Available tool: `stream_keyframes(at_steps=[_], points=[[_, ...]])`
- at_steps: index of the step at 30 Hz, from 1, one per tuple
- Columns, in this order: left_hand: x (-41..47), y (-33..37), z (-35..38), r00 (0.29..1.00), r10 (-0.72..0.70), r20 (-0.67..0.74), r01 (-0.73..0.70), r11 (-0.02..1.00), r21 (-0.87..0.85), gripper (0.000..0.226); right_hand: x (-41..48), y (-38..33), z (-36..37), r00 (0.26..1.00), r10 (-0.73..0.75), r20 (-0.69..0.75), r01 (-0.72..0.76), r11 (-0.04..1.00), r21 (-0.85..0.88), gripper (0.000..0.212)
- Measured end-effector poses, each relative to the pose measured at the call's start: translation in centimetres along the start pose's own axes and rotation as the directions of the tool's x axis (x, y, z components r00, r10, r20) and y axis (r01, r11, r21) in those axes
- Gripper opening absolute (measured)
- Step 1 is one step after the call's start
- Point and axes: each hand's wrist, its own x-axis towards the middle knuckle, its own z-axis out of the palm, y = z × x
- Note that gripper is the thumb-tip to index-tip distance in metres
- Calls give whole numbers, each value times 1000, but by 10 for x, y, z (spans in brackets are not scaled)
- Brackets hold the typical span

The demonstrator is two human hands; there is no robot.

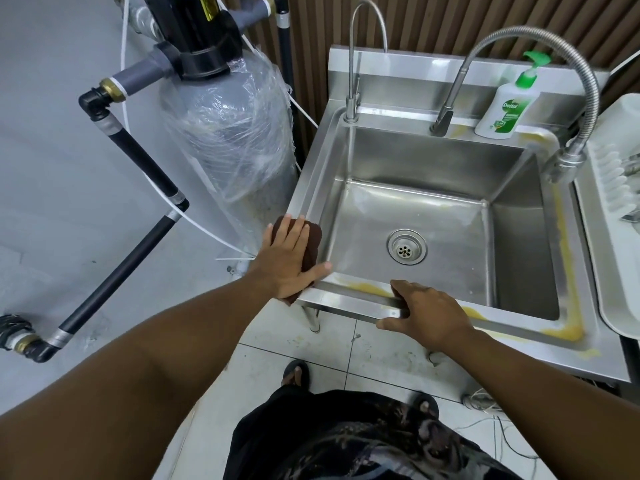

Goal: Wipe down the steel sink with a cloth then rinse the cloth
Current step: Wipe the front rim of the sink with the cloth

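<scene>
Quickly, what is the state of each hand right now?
Left hand: open, flat, pressing the cloth on the sink rim.
Right hand: closed, gripping the sink's front edge.

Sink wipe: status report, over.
Left hand flat on cloth, sink left rim. Right hand grips front rim. Yellow residue along front and right rims.

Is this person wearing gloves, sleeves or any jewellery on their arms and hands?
No. The left hand and right hand are bare: no gloves, rings or watch show. The left forearm and right forearm are bare too, no sleeve in view.
</scene>
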Motion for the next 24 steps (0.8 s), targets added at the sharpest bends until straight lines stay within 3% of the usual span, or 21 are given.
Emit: stream_keyframes(at_steps=[5, 18, 21, 24], points=[[-44, -6, 13, 964, 266, -19, -259, 951, 167, 119, 0, -1, -1, 1000, 3, -6, -3, 1000, 4, 55], [-38, 85, 21, 905, 423, 37, -422, 890, 173, 122, 0, -2, 0, 1000, 17, -23, -17, 1000, 14, 61], [-38, 70, 20, 886, 464, 2, -457, 872, 173, 122, 1, 2, -4, 1000, 7, 18, -7, 1000, -10, 63], [-41, 39, 15, 895, 446, 16, -439, 874, 207, 123, -2, 12, -11, 998, 35, 42, -34, 999, -33, 80]])
